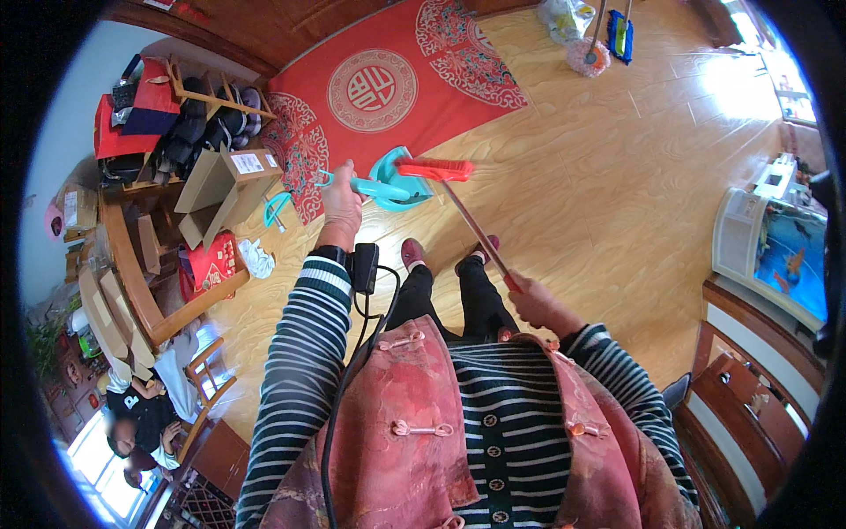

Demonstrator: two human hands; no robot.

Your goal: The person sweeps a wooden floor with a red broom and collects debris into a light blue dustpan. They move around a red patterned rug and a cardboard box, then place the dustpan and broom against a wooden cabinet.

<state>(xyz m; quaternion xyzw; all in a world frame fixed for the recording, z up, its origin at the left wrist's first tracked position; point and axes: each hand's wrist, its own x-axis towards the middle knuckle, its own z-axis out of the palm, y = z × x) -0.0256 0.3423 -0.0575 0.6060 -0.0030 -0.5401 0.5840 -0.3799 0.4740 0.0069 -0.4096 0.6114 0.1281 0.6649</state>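
Note:
Ahead of my feet, my left hand (342, 198) is wrapped round the handle of a teal dustpan (388, 181). A long stick ending in a red-bristled broom (436, 169) runs up from my right hand (535, 302), whose fingers are closed round its lower end near my waist. The broom head is at the dustpan's right side and overlaps its mouth in this view. Whether the bristles touch the pan or the floor I cannot tell. A red patterned mat (423, 97) lies just beyond the dustpan.
At left stand an open cardboard box (231, 189), a rack of shoes (211, 119) and a wooden bench frame (145, 300). A mop (589, 57) is at the far right. A fish tank (780, 251) stands to the right. Another person (145, 419) is at lower left.

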